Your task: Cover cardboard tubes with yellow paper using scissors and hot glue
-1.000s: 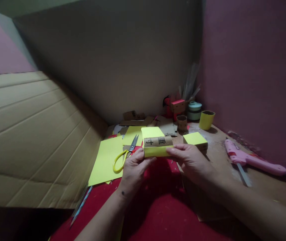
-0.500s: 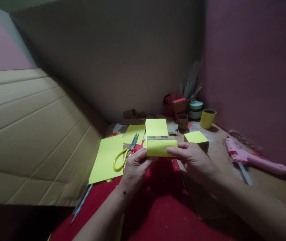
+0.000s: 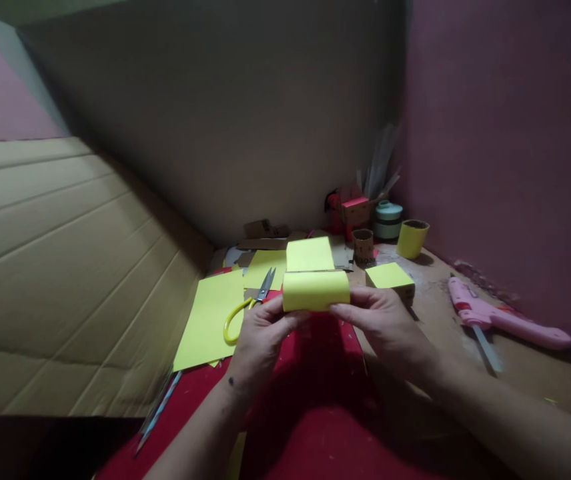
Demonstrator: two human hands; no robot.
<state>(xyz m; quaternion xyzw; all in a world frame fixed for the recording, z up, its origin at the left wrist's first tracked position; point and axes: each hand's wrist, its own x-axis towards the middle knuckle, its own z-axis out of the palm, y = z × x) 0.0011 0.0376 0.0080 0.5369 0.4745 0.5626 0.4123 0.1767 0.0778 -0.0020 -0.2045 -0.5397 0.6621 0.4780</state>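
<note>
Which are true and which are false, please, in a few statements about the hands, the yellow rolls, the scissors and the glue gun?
1. The left hand and the right hand both hold one yellow roll. True.
2. The glue gun lies to the right of the scissors. True.
3. The scissors have blue handles. False: what shows of their handles is yellow.
4. The right hand grips the glue gun. False: no hand touches it.
5. Farther back, another yellow roll stands with an open end up. True.
</note>
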